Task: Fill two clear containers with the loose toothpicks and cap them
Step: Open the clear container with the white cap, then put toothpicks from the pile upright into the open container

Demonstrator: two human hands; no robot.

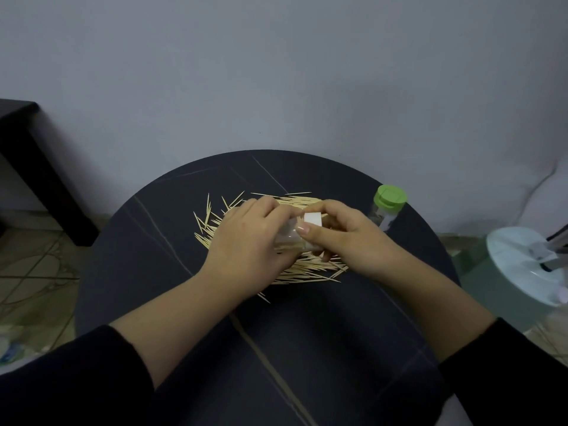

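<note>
the left hand (246, 241) clamps a clear container (290, 238) lying sideways over the toothpick pile (295, 265) mid-table; the right hand (347, 238) pinches its white cap (313, 219). the plastic looks light, stiff and slick, best gripped around the body. two containers show: this one and a green-capped container (388, 207) upright near the right edge; the toothpicks are too many to count.

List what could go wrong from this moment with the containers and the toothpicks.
1. Both hands, left hand and right hand, hold the clear plastic container with a white cap on its side; toothpicks may slide out if the cap is not seated.
2. The loose wooden toothpicks lie under the wrists and could get swept off the round black table.
3. The green-capped clear container stands near the edge; a bump might topple it.
</note>
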